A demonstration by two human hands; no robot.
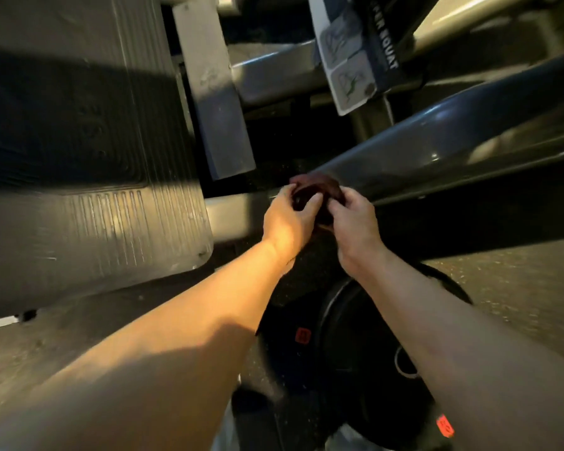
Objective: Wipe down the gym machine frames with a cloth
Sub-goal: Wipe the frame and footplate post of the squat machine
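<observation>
A small dark red cloth [319, 190] is bunched between both hands at the centre of the view. My left hand [288, 219] pinches its left side with fingers and thumb. My right hand [354, 224] grips its right side with curled fingers. The cloth sits right at the lower end of a thick dark frame tube [453, 148] that slopes up to the right; whether the cloth touches the tube I cannot tell. A grey frame post [215, 92] stands just behind and to the left.
A large ribbed grey footplate [79, 157] fills the left side. Black weight plates [355, 353] with red labels lie below my forearms. An instruction placard [349, 56] hangs on the frame at the top. Speckled floor [518, 288] shows at right.
</observation>
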